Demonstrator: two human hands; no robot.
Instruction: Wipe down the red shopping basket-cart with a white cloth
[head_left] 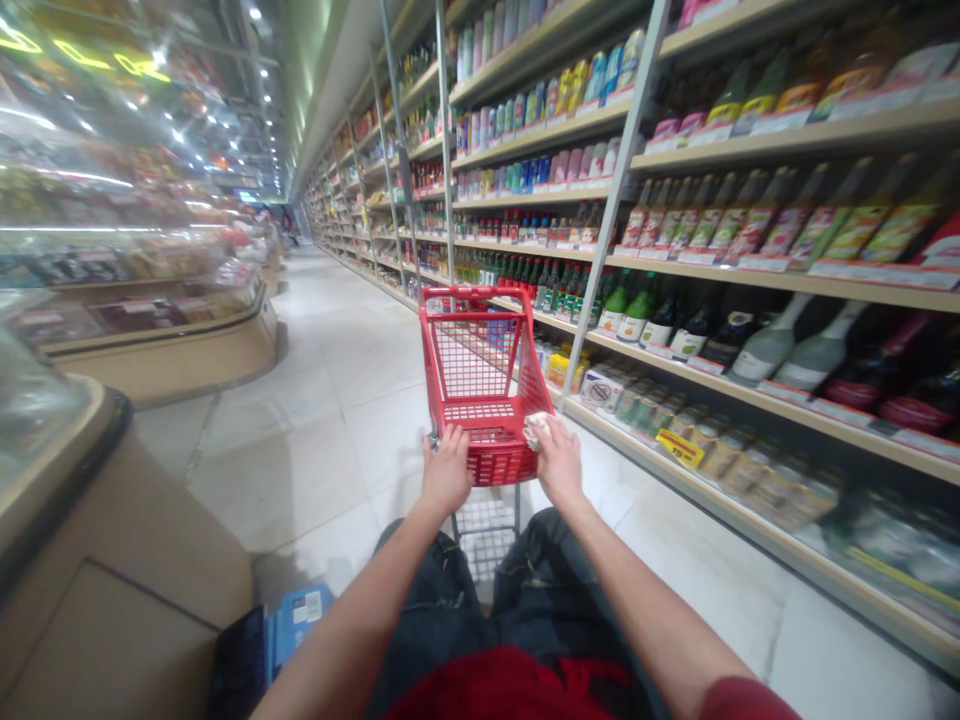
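A red plastic shopping cart stands upright right in front of my knees, its slatted basket facing me. At the basket's near left corner, my left hand has its fingers bent over the rim, gripping the cart. A crumpled white cloth or tissue is pinched in my right hand, which presses it against the rim at the near right corner. My right fingertips are partly hidden by the cloth. Below the basket, the cart's lower wire rack shows between my legs.
Long shelves of bottles and cans run along the right, with a yellow price tag low down. Rounded display counters line the left. Blue packages lie at lower left. A pale tiled floor stretches ahead.
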